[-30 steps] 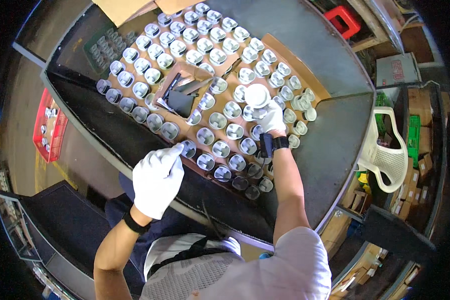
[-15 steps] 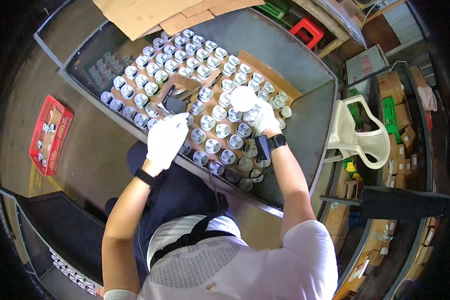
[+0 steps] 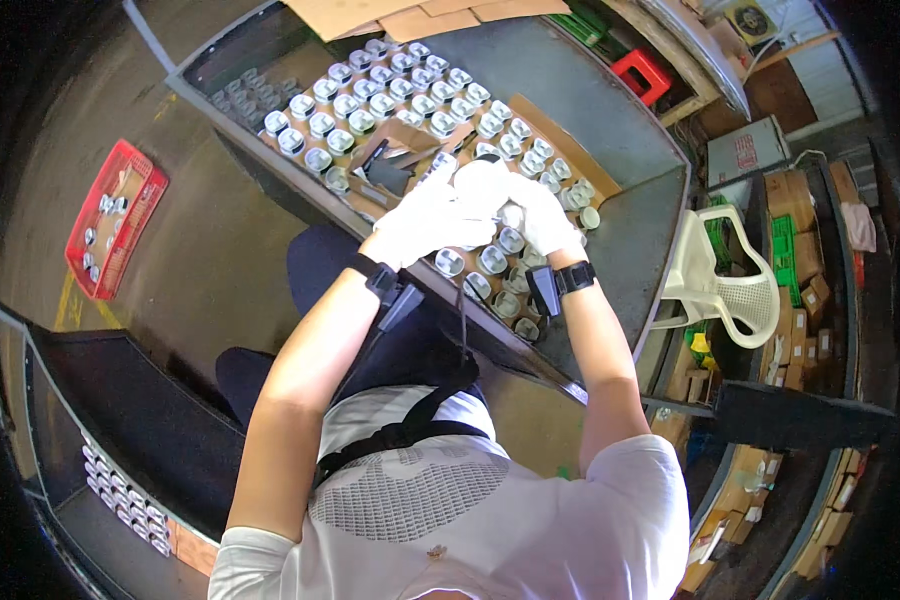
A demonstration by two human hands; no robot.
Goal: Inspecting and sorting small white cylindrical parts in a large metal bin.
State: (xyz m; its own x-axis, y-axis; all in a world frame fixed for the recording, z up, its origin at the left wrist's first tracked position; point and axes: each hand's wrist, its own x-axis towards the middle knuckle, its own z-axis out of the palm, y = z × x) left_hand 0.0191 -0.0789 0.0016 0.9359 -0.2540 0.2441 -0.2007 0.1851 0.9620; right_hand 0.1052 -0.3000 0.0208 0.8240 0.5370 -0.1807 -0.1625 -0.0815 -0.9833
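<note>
A pale, round engine piston (image 3: 480,186) is held up between my two white-gloved hands over the bench. My right hand (image 3: 543,216) grips it from the right, fingers closed around its side. From the left, my left hand (image 3: 417,218) closes against the same piston; glare washes out the fingers' exact edges. Below and around both hands stand rows of metal pistons (image 3: 381,104) on brown cardboard. Just beyond my left hand sits an open cardboard box (image 3: 400,150) with dark tools in it.
The metal bench has a raised rim (image 3: 660,170). A red crate (image 3: 118,218) holding several pistons lies on the floor at left. More pistons (image 3: 127,497) line a lower-left shelf. At right are a white plastic chair (image 3: 730,280), a red stool (image 3: 642,78) and shelved cardboard boxes (image 3: 790,205).
My left hand has moved right to meet my right hand at the piston, which was in the right hand alone. The whole view has shifted slightly.
</note>
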